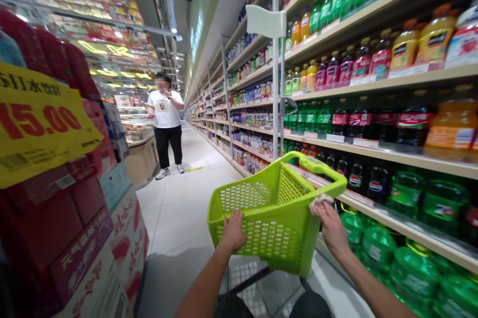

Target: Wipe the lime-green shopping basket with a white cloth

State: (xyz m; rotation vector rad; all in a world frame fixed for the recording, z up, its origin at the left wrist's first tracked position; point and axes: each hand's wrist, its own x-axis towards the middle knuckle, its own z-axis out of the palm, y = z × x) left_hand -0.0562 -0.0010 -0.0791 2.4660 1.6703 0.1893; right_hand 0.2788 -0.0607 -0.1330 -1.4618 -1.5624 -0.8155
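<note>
A lime-green plastic shopping cart (261, 231) with perforated sides stands before me, turned so its handle (317, 166) points right toward the shelves. My left hand (234, 232) is closed over the near side rim, close to the cart's left end. A crumpled whitish cloth or tissue (320, 199) is pinched in my right hand (331, 221), pressed against the cart just below the handle end. The fingertips of that hand are partly hidden by the cloth. From what shows of its inside, I see only green plastic walls and a divider panel.
Shelves of bottled drinks (368, 143) run along the right, close to the cart. Stacked drink cartons (123, 238) with a yellow price sign (45, 123) stand at the left. Farther up the tiled aisle (197, 158), a person in a white shirt (166, 113) stands by a display counter (140, 158).
</note>
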